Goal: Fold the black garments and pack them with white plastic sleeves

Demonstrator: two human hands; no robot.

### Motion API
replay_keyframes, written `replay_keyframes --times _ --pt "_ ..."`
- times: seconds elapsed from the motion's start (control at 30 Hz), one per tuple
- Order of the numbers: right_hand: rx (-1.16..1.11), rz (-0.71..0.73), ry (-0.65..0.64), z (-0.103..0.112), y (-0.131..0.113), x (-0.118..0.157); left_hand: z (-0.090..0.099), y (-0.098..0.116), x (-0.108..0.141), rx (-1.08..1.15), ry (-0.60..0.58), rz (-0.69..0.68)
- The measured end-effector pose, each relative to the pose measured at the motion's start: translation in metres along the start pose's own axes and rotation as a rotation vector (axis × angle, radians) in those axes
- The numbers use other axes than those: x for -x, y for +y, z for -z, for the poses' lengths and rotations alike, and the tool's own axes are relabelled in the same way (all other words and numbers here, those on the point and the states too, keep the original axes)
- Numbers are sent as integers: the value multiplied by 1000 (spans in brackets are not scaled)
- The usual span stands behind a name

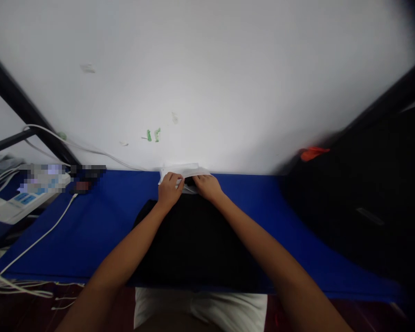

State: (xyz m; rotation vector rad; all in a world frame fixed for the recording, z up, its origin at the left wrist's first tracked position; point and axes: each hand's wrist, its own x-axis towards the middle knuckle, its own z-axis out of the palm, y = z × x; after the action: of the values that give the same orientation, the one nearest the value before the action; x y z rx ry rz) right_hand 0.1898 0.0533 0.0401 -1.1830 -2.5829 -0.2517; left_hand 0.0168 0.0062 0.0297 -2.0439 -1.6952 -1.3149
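One plastic bag beyond the black cloth is pinched by the left hand, fingers nearly closed, the right hand being bent, its hold unclear; edge-handling seems underway, and steadiness is called for.

Single head-worn view, forward and down over the blue surface

The fingertips of the right hand are lost against the dark mouth of a thin white bag, probably plastic; whatever fills it is too dark to tell. The left hand covers its near left edge. Pixel blocks mask a small dark device and part of a long white power strip. The right edge crops a large bulky black object.
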Motion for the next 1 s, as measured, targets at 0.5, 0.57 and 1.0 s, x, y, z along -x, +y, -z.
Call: replay_keyframes --times 0.5,0.57,1.0 --pt "-130 470 227 19 9 49 10 -15 -10 -107 174 -110" --pt "-148 487 215 23 7 60 9 -15 -9 -114 154 -115" --pt "-543 334 548 49 -12 88 9 -12 -9 -193 -56 -34"
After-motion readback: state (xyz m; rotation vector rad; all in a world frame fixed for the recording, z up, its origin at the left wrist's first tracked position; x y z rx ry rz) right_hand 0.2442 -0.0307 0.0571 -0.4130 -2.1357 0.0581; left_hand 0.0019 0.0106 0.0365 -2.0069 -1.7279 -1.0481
